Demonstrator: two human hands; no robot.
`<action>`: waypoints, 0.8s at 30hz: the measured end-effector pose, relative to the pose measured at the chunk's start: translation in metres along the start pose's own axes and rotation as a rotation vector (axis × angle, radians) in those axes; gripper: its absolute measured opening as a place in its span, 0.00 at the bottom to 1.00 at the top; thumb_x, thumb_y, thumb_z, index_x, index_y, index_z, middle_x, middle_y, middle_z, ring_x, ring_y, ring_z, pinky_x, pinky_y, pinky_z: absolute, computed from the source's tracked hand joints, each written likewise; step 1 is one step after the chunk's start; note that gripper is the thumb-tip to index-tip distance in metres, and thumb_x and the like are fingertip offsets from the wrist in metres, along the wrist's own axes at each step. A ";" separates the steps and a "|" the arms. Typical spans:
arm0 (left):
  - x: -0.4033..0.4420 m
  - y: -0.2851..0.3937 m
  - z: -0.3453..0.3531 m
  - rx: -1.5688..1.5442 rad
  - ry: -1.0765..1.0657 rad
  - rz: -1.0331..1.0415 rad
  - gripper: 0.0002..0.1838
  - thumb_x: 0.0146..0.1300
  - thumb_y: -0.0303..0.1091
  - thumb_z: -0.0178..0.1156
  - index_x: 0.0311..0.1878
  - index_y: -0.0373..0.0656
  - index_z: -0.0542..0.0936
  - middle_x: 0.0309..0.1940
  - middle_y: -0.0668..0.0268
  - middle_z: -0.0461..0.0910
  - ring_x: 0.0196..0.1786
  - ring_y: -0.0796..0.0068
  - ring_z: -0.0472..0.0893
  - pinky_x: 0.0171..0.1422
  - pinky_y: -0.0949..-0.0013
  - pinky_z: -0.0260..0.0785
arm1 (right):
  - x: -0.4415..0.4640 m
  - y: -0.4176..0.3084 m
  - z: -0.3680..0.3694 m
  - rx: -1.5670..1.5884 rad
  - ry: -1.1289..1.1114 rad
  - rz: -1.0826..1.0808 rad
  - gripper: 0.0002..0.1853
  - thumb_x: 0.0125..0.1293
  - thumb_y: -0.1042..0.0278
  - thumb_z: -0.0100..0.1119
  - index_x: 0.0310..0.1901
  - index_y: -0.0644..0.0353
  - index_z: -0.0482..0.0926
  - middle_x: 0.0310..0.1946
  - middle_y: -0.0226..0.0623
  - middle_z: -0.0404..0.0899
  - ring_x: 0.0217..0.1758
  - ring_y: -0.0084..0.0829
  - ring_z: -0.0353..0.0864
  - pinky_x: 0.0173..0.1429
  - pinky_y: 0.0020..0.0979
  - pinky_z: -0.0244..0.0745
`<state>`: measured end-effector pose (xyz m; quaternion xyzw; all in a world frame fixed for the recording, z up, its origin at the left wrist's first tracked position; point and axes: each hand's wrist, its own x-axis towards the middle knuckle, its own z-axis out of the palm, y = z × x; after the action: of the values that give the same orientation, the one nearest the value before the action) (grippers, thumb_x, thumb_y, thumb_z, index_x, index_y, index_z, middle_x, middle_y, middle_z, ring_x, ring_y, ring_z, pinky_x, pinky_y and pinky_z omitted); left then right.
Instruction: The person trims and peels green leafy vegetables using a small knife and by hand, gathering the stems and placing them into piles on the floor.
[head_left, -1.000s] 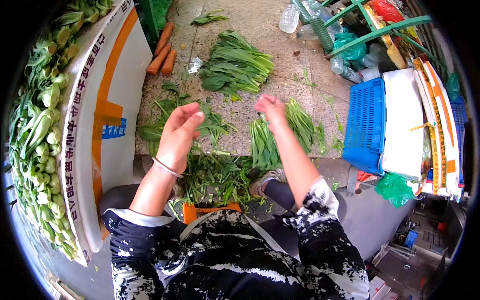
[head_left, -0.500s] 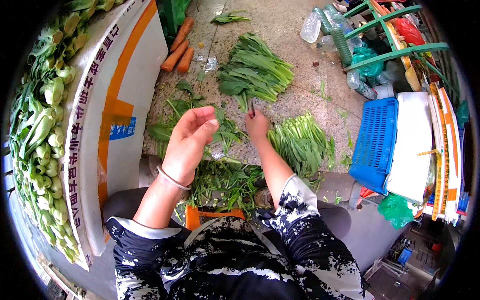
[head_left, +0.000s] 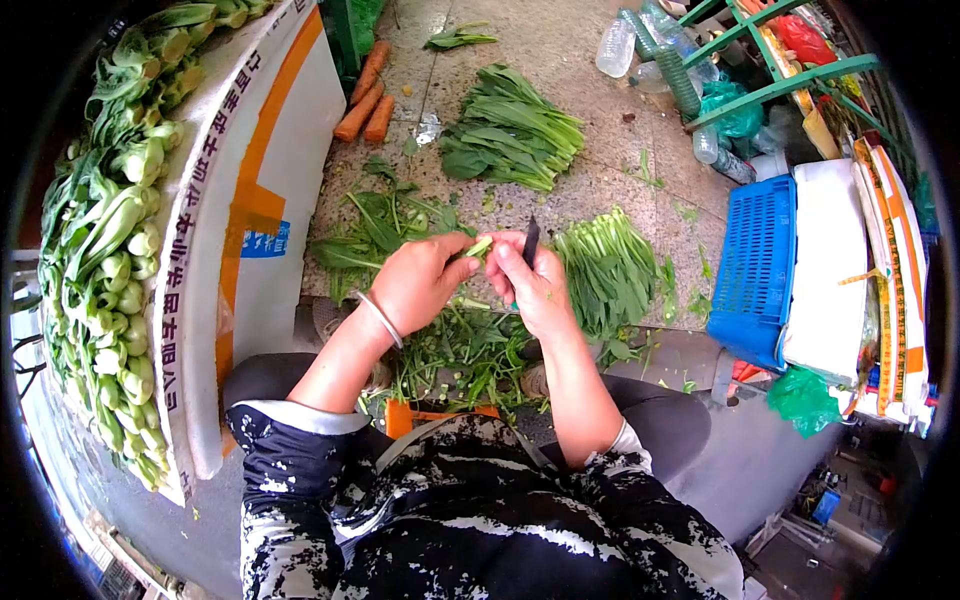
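My left hand (head_left: 428,285) pinches a short green stem (head_left: 481,246) at its fingertips. Close beside it, my right hand (head_left: 535,290) is closed on a small knife (head_left: 531,240) whose dark blade points up; the handle is mostly hidden in the fingers. Beyond the hands lies a bunch of leafy greens (head_left: 512,128) on the stone slab. Another bunch (head_left: 612,270) rests to the right of my right hand, cut stems facing away. Loose leaves (head_left: 370,235) are scattered left of my hands, and trimmings (head_left: 460,355) are heaped below.
Carrots (head_left: 369,90) lie by a white foam box (head_left: 285,150) on the left, with pale-stemmed greens (head_left: 125,270) at its far side. A blue basket (head_left: 752,265), plastic bottles (head_left: 615,48) and a green metal frame (head_left: 790,88) are on the right.
My right hand has picked up the small knife from beside the far bunch and come back toward me. My left hand has moved right and lower, now holding a stem. The bunch on the right stays put.
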<state>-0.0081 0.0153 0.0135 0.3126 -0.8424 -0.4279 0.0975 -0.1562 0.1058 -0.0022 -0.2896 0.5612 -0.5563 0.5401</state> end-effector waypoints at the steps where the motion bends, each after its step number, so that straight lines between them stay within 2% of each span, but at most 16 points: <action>1: 0.001 -0.002 0.002 -0.180 -0.004 -0.067 0.12 0.61 0.33 0.55 0.45 0.37 0.75 0.28 0.58 0.78 0.29 0.69 0.77 0.43 0.65 0.70 | -0.002 -0.001 0.001 0.001 -0.003 -0.002 0.16 0.65 0.56 0.54 0.45 0.60 0.76 0.24 0.25 0.71 0.21 0.14 0.64 0.22 0.14 0.57; 2: 0.001 -0.007 0.004 -0.208 0.057 -0.004 0.11 0.62 0.33 0.55 0.43 0.36 0.75 0.23 0.60 0.76 0.26 0.75 0.74 0.32 0.69 0.67 | -0.003 -0.002 0.002 0.089 -0.069 -0.021 0.18 0.66 0.54 0.51 0.48 0.60 0.75 0.25 0.24 0.70 0.21 0.13 0.62 0.23 0.14 0.55; 3: 0.001 -0.008 0.003 -0.208 0.057 -0.003 0.11 0.62 0.33 0.55 0.43 0.36 0.75 0.23 0.60 0.76 0.26 0.75 0.74 0.32 0.69 0.67 | -0.005 -0.002 0.001 0.177 -0.134 -0.040 0.20 0.66 0.52 0.49 0.50 0.60 0.74 0.25 0.24 0.69 0.22 0.12 0.60 0.23 0.14 0.54; 4: 0.001 -0.007 0.001 -0.193 0.063 0.015 0.11 0.62 0.33 0.55 0.42 0.36 0.76 0.24 0.60 0.76 0.27 0.74 0.74 0.33 0.69 0.68 | -0.005 -0.003 0.001 0.174 -0.182 -0.013 0.23 0.68 0.51 0.46 0.57 0.59 0.69 0.26 0.24 0.68 0.23 0.12 0.57 0.24 0.14 0.53; 7: 0.002 -0.006 -0.001 -0.204 0.042 0.015 0.10 0.62 0.33 0.55 0.42 0.36 0.76 0.25 0.58 0.76 0.27 0.70 0.75 0.34 0.68 0.68 | -0.007 -0.002 0.005 0.115 -0.157 0.004 0.25 0.68 0.53 0.47 0.61 0.59 0.65 0.25 0.23 0.66 0.23 0.12 0.57 0.25 0.14 0.53; 9: 0.002 -0.006 -0.001 -0.229 0.016 -0.008 0.11 0.61 0.34 0.55 0.41 0.36 0.76 0.25 0.56 0.77 0.28 0.68 0.76 0.35 0.67 0.68 | -0.006 -0.001 0.008 0.130 -0.166 -0.011 0.24 0.68 0.56 0.48 0.62 0.58 0.64 0.25 0.21 0.65 0.23 0.11 0.56 0.25 0.14 0.52; 11: 0.002 -0.006 -0.003 -0.114 0.063 0.017 0.11 0.60 0.34 0.56 0.40 0.35 0.76 0.27 0.53 0.77 0.30 0.61 0.77 0.36 0.65 0.68 | -0.005 -0.003 0.011 0.036 -0.132 0.006 0.22 0.68 0.58 0.49 0.61 0.57 0.67 0.24 0.20 0.64 0.24 0.11 0.56 0.26 0.14 0.52; 15: 0.002 -0.008 -0.003 -0.088 0.065 0.015 0.11 0.59 0.34 0.56 0.40 0.35 0.76 0.29 0.52 0.77 0.32 0.58 0.78 0.37 0.64 0.68 | 0.006 0.013 0.002 -0.031 -0.140 0.017 0.21 0.67 0.59 0.51 0.59 0.56 0.69 0.23 0.18 0.63 0.23 0.10 0.57 0.25 0.14 0.53; 17: 0.002 -0.003 -0.006 -0.161 0.093 -0.020 0.10 0.58 0.34 0.55 0.35 0.36 0.74 0.27 0.50 0.76 0.33 0.49 0.76 0.36 0.57 0.66 | 0.020 0.039 -0.012 0.100 -0.141 0.098 0.20 0.67 0.60 0.51 0.58 0.55 0.70 0.22 0.18 0.62 0.21 0.10 0.58 0.22 0.15 0.51; 18: 0.001 -0.005 -0.007 -0.143 0.086 -0.058 0.11 0.59 0.34 0.57 0.39 0.35 0.75 0.26 0.54 0.76 0.29 0.63 0.75 0.35 0.66 0.66 | 0.030 0.058 -0.022 0.158 -0.060 0.156 0.22 0.64 0.56 0.54 0.57 0.55 0.70 0.22 0.20 0.66 0.19 0.11 0.61 0.20 0.14 0.50; 19: 0.002 -0.003 -0.007 -0.142 0.087 -0.046 0.11 0.59 0.34 0.57 0.39 0.35 0.75 0.26 0.54 0.76 0.29 0.63 0.75 0.35 0.66 0.66 | 0.040 0.062 -0.028 0.154 -0.056 0.146 0.22 0.64 0.56 0.54 0.57 0.55 0.70 0.22 0.20 0.66 0.19 0.11 0.61 0.20 0.14 0.50; 21: 0.001 0.002 -0.008 -0.111 0.135 -0.087 0.11 0.58 0.34 0.58 0.38 0.36 0.75 0.25 0.56 0.75 0.27 0.66 0.74 0.34 0.67 0.66 | 0.062 0.074 -0.043 0.438 0.351 0.384 0.24 0.60 0.50 0.58 0.53 0.56 0.69 0.23 0.24 0.70 0.18 0.14 0.65 0.18 0.15 0.52; 22: 0.001 -0.001 -0.005 -0.116 0.157 -0.064 0.11 0.56 0.34 0.60 0.38 0.36 0.76 0.27 0.55 0.76 0.27 0.63 0.75 0.33 0.67 0.66 | 0.083 0.089 -0.063 0.384 0.408 0.371 0.25 0.57 0.44 0.59 0.48 0.53 0.66 0.28 0.30 0.74 0.18 0.19 0.69 0.17 0.18 0.57; 23: 0.001 0.000 -0.003 -0.116 0.154 -0.061 0.11 0.56 0.34 0.60 0.38 0.36 0.76 0.27 0.55 0.76 0.27 0.63 0.75 0.33 0.67 0.66 | 0.101 0.098 -0.078 0.385 0.412 0.369 0.25 0.57 0.44 0.59 0.48 0.53 0.66 0.28 0.30 0.74 0.18 0.19 0.69 0.17 0.18 0.57; 24: 0.001 0.001 -0.003 -0.087 0.180 -0.064 0.12 0.55 0.34 0.61 0.38 0.36 0.76 0.28 0.54 0.76 0.28 0.62 0.75 0.33 0.66 0.66 | 0.118 0.103 -0.090 0.421 0.563 0.302 0.24 0.59 0.45 0.57 0.48 0.52 0.66 0.30 0.32 0.74 0.18 0.21 0.70 0.16 0.19 0.57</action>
<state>-0.0083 0.0127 0.0162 0.3721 -0.8005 -0.4371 0.1724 -0.2404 0.0460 -0.1505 0.0775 0.5974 -0.6314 0.4884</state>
